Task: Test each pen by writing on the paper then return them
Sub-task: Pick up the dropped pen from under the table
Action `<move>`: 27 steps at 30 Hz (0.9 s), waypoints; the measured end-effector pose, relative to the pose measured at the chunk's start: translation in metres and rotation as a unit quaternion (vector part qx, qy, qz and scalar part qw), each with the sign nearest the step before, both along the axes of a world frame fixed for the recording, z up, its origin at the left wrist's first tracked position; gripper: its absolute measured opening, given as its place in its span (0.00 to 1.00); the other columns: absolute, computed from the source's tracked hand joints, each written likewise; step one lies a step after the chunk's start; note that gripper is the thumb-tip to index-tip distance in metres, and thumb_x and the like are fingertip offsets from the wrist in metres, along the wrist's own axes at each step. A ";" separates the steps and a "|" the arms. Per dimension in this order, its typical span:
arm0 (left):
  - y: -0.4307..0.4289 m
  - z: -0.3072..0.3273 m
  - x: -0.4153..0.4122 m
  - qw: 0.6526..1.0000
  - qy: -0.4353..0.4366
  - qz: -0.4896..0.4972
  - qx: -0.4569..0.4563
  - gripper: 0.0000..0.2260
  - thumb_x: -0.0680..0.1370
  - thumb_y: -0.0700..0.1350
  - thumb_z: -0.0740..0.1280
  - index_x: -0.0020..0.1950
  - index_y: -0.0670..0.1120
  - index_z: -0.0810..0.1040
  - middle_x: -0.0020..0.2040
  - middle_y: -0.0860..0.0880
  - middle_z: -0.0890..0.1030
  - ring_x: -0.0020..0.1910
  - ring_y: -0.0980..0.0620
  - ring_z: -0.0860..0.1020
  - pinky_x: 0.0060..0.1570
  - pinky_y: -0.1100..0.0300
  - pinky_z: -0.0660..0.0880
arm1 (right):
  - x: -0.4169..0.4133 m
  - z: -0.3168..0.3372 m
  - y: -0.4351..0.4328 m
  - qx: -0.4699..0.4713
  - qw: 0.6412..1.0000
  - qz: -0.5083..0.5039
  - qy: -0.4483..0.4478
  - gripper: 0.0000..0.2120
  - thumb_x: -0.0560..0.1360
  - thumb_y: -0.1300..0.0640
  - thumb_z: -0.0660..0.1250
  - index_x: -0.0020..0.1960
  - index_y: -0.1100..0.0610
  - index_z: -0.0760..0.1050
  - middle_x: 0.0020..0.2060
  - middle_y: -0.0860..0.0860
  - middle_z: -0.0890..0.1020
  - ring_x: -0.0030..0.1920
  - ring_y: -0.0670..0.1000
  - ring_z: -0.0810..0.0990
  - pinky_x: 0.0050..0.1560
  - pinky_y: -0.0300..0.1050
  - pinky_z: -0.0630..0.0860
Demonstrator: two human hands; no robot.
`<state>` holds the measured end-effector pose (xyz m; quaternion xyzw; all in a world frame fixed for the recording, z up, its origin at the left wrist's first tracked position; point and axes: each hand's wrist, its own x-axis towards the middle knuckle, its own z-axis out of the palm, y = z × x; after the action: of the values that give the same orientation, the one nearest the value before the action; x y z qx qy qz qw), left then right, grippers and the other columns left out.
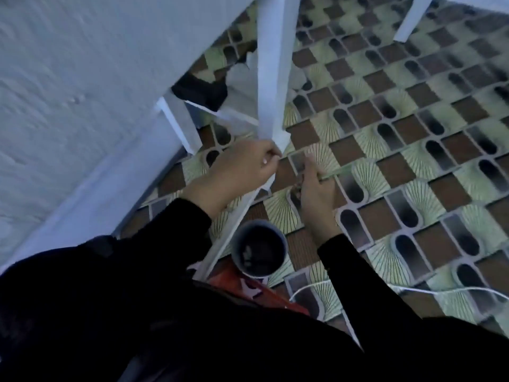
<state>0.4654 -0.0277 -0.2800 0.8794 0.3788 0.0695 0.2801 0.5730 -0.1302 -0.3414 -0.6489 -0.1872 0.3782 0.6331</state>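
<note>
Head view.

**Hands:** Your right hand pinches what looks like a slim pale pen, held low over the patterned floor with the barrel running out to the right. Your left hand is curled tight just beside it, fingertips near the white leg of the bench. Whether it grips a cap, the leg or nothing, I cannot tell. No paper can be made out here.

**Risks, as judged:**
- You are working off the bench and over the floor. If the pen or a cap slips, it would land on that busy pattern and be hard to find.
- Your forearms pass right above the cup. A careless pull back could knock it over and spill whatever it holds.
- A white cable trails across the floor near you and could snag a foot or sleeve.

**Containers:** There is one cup, grey-rimmed, with its mouth facing up towards you. It sits close to your body, just above a red-orange item, and what supports it is hidden. The inside is dark with a few pale flecks low down. I cannot tell whether those are pens.
</note>
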 end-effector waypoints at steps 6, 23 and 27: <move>-0.003 -0.109 0.011 0.987 0.098 0.001 -0.129 0.10 0.81 0.47 0.60 0.55 0.48 0.79 0.49 0.48 0.80 0.48 0.47 0.78 0.47 0.51 0.76 | -0.022 -0.121 -0.011 -0.159 0.987 0.009 -0.009 0.26 0.79 0.41 0.64 0.34 0.60 0.63 0.28 0.56 0.68 0.31 0.54 0.68 0.35 0.50 0.67; -0.003 -0.176 -0.037 0.960 0.167 0.027 -0.223 0.11 0.81 0.47 0.60 0.57 0.46 0.80 0.53 0.47 0.81 0.50 0.48 0.78 0.49 0.56 0.74 | -0.049 -0.239 -0.039 -0.408 0.854 0.312 -0.083 0.13 0.78 0.52 0.67 0.46 0.63 0.79 0.41 0.57 0.83 0.40 0.53 0.82 0.33 0.38 0.73; -0.005 -0.173 -0.036 0.961 0.159 0.027 -0.224 0.11 0.81 0.48 0.61 0.57 0.47 0.80 0.53 0.48 0.81 0.50 0.49 0.78 0.47 0.57 0.72 | -0.046 -0.242 -0.043 -0.424 0.836 0.337 -0.084 0.15 0.77 0.50 0.68 0.37 0.60 0.75 0.36 0.56 0.80 0.39 0.55 0.80 0.38 0.44 0.73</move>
<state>0.4296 -0.0326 -0.4526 0.7832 0.4477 -0.1510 0.4043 0.5267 -0.1737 -0.5831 -0.7798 -0.2680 0.5548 0.1112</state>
